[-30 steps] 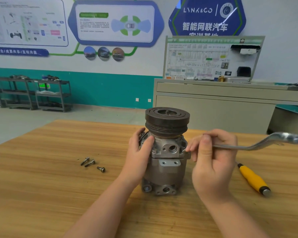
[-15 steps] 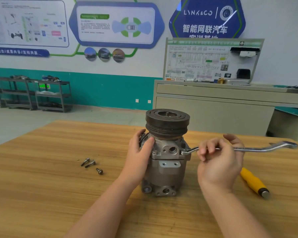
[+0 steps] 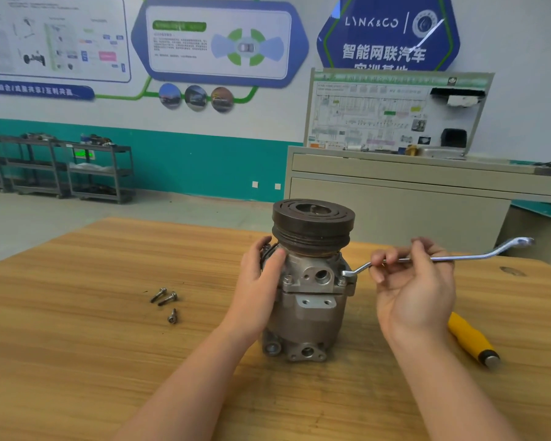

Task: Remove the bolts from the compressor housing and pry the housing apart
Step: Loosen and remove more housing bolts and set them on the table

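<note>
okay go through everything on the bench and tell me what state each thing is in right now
Compressor: upright on the table, pulley on top.
Left hand: gripping the compressor's upper housing.
Right hand: fingers curled round the wrench shaft.
Wrench: ring end seated on the right-side bolt.
Front-left bolt: in place in the housing.
Three loose bolts: out, lying on the table.
Yellow-handled tool: lying flat, not held.
</note>
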`<state>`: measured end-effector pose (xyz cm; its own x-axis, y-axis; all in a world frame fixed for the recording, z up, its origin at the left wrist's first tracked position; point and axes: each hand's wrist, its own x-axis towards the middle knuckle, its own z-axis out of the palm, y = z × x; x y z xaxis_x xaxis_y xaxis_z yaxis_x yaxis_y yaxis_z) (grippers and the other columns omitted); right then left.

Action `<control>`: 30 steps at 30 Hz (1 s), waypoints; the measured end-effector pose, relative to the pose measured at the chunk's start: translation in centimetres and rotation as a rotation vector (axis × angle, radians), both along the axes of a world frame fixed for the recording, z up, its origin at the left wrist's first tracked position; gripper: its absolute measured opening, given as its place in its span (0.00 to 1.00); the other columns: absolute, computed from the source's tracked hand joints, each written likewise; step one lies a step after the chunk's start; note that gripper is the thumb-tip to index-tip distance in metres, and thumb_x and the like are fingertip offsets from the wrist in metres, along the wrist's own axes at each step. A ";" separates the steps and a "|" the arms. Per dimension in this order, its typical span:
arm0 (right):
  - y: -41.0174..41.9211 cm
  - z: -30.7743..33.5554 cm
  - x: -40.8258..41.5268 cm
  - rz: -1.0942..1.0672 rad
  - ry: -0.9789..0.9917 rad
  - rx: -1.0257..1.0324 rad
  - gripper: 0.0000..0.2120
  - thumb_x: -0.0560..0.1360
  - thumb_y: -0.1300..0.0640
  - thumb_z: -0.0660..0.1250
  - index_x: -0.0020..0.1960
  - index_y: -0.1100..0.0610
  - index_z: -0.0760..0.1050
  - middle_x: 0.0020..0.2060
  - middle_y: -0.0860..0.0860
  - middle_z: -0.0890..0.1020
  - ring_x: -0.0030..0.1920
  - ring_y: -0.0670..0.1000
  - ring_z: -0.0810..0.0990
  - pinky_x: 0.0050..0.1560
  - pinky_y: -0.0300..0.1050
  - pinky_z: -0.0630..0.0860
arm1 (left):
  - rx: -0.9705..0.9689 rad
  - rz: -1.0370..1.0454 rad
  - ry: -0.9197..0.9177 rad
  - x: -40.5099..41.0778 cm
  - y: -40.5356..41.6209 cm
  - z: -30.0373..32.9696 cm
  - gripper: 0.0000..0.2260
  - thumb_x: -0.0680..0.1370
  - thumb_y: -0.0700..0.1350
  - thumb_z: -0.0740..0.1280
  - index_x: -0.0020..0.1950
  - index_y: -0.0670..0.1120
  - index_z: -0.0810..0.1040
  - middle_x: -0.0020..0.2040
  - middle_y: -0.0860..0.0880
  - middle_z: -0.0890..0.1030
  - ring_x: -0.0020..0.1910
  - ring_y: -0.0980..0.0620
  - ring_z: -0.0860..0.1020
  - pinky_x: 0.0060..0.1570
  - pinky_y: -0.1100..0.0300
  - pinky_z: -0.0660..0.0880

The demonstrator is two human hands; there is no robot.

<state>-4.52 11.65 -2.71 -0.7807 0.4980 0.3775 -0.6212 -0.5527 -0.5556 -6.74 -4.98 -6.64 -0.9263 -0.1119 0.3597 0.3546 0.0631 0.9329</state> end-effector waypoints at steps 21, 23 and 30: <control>-3.1 -1.1 1.9 -0.397 0.295 0.221 0.15 0.74 0.69 0.51 0.51 0.50 0.63 0.25 0.49 0.70 0.25 0.52 0.71 0.27 0.40 0.67 | 0.141 0.064 -0.015 -1.1 -0.1 -0.2 0.22 0.86 0.54 0.46 0.68 0.51 0.75 0.63 0.52 0.80 0.64 0.57 0.75 0.66 0.57 0.69; -1.7 -0.5 1.0 -0.208 0.144 0.062 0.12 0.73 0.69 0.51 0.48 0.54 0.64 0.23 0.49 0.68 0.24 0.52 0.69 0.25 0.37 0.63 | 0.135 0.055 -0.023 -1.0 -0.1 -0.2 0.21 0.86 0.54 0.47 0.68 0.51 0.75 0.63 0.52 0.80 0.65 0.56 0.74 0.68 0.56 0.69; 1.1 -0.1 -1.4 0.358 -0.226 -0.265 0.12 0.80 0.65 0.51 0.40 0.58 0.65 0.24 0.51 0.69 0.26 0.50 0.73 0.23 0.37 0.65 | 0.142 0.032 -0.038 -1.3 -0.3 -0.1 0.20 0.85 0.53 0.50 0.66 0.51 0.78 0.55 0.57 0.84 0.55 0.65 0.79 0.51 0.74 0.73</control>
<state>-5.91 12.70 -2.81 -0.9678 0.2398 0.0764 -0.2473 -0.8494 -0.4661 -8.04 -5.28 -6.79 -0.9340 -0.1888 0.3033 0.3192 -0.0597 0.9458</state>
